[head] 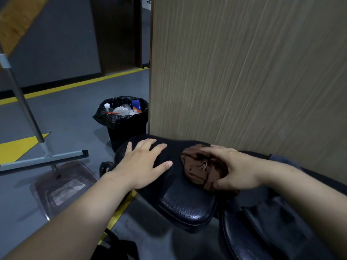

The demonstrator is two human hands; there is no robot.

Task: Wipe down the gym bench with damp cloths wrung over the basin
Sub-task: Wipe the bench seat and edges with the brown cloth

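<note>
The black padded seat of the gym bench [185,201] fills the lower middle of the head view. My left hand [142,162] lies flat on its far left part, fingers spread, holding nothing. A crumpled brown cloth [197,169] sits on the pad to the right. My right hand [232,167] presses down on the cloth, fingers curled over its top and near edge. A second black pad [262,231] of the bench runs off to the lower right. No basin shows in this view.
A black bin [124,124] lined with a bag and holding bottles stands just behind the bench. A wood-grain panel [244,72] rises right behind the pad. A grey metal stand [43,158] and a clear plastic tray [62,186] are on the floor at left.
</note>
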